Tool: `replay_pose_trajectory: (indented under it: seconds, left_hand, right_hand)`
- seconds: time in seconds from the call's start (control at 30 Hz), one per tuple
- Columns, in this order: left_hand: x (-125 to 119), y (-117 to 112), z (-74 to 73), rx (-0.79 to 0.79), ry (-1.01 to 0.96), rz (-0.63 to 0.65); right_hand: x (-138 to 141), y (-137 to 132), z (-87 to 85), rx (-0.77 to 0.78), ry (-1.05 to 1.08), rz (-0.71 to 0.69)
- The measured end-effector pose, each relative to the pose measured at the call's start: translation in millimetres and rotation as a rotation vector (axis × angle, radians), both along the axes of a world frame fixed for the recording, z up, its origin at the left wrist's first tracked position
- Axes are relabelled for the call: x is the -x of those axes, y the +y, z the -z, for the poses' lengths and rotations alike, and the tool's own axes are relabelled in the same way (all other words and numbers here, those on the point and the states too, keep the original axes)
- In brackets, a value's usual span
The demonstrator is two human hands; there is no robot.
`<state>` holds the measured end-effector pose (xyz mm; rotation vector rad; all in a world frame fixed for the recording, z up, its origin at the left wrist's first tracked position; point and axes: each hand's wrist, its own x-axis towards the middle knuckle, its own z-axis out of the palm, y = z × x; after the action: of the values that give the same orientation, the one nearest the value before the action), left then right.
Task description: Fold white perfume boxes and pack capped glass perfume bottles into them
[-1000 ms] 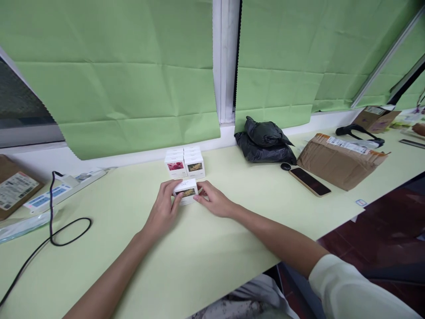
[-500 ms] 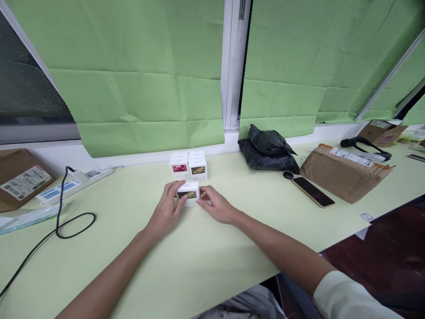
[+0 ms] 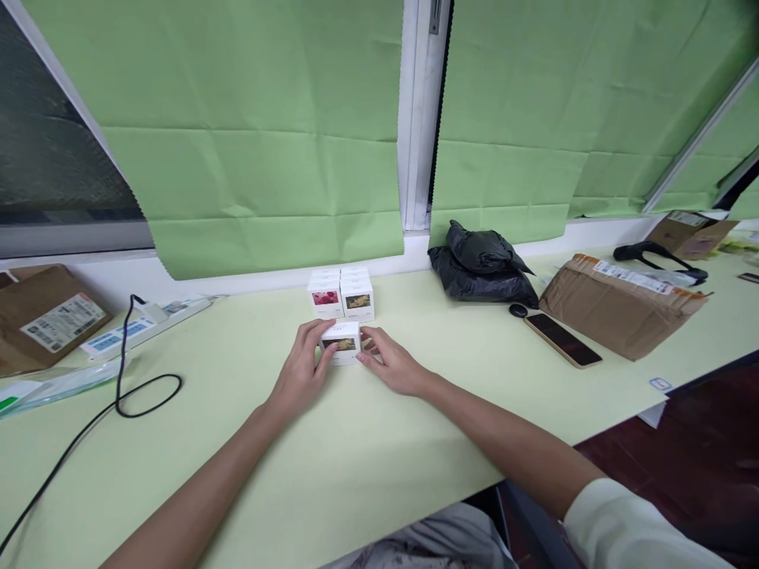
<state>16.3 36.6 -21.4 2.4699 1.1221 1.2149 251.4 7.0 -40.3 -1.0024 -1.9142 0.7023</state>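
A small white box (image 3: 341, 342) with a brownish picture on its front rests on the pale green table (image 3: 368, 450). My left hand (image 3: 300, 373) grips its left side with curled fingers, thumb on the front edge. My right hand (image 3: 392, 365) presses its right side with fingers held together. Just behind it stands a tight block of several similar white boxes (image 3: 341, 291), one with a red picture and one with a brown picture facing me.
A black plastic bag (image 3: 480, 263) lies by the window. To the right are a phone (image 3: 562, 339), a small black round thing (image 3: 518, 310) and a brown parcel (image 3: 622, 304). On the left are a power strip (image 3: 139, 325) with black cable (image 3: 118, 403) and a cardboard box (image 3: 44, 316).
Both hands stay on the small box, which has shifted slightly closer to the block of boxes. The view has drifted a little to the left.
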Motion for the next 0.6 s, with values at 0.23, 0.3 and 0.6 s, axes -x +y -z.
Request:
replay_pose_trajectory:
  seconds: [0.23,0.3,0.6]
  left_hand:
    - [0.2,-0.4,-3.0,-0.166,0.033,-0.041]
    - [-0.5,0.1,-3.0,-0.204,0.052,-0.065]
    - [-1.7,-1.0,-3.0,-0.212,0.073,-0.069]
  right_hand:
    - [0.7,-2.1,-1.2,-0.001,-0.03,-0.002]
    - [0.8,-1.9,-1.2,0.001,-0.028,-0.001]
    - [-0.6,-3.2,-2.9,-0.008,-0.047,-0.013]
